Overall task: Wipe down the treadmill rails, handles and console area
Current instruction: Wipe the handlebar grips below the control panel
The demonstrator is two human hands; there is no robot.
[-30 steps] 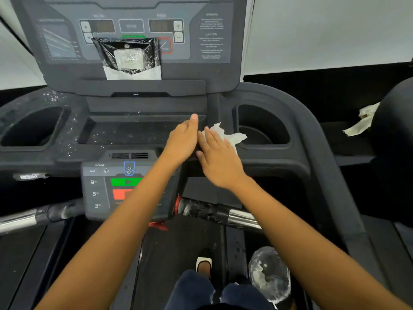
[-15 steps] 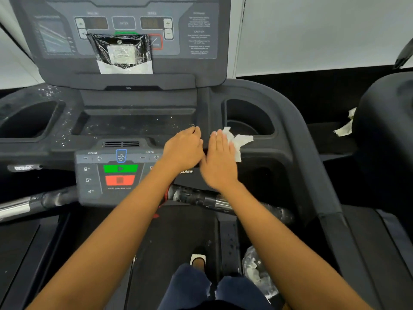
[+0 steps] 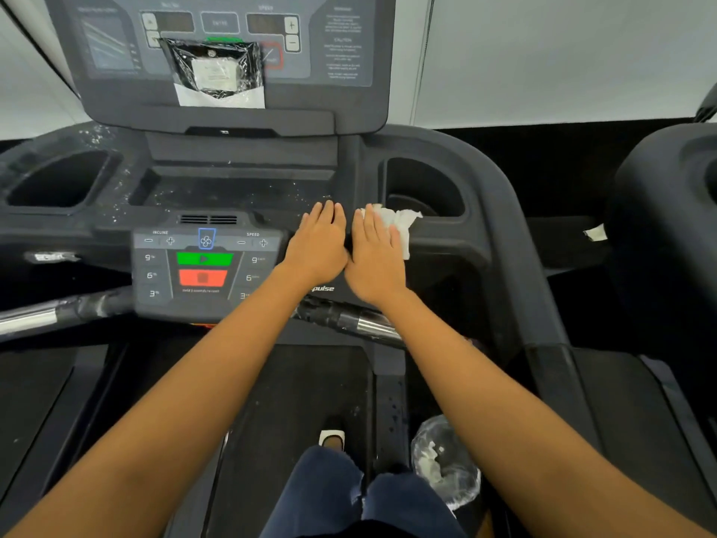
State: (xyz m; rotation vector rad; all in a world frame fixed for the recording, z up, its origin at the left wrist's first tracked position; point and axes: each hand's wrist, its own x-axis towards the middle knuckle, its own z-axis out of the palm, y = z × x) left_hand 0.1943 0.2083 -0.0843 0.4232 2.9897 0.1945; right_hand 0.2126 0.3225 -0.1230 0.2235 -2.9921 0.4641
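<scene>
One tissue point(image 3: 404, 224), under flat right hand point(image 3: 375, 260)

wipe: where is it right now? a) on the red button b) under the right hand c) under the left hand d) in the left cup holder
b: the wipe pokes out from under the flat right hand on the console ledge; the left hand beside it is bare.

A pale wall point(image 3: 562, 52) rises above dark flooring point(image 3: 562, 157).

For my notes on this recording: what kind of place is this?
Probably a gym: a treadmill control panel with incline and speed buttons, a metal handle, and another machine at the right.
</scene>
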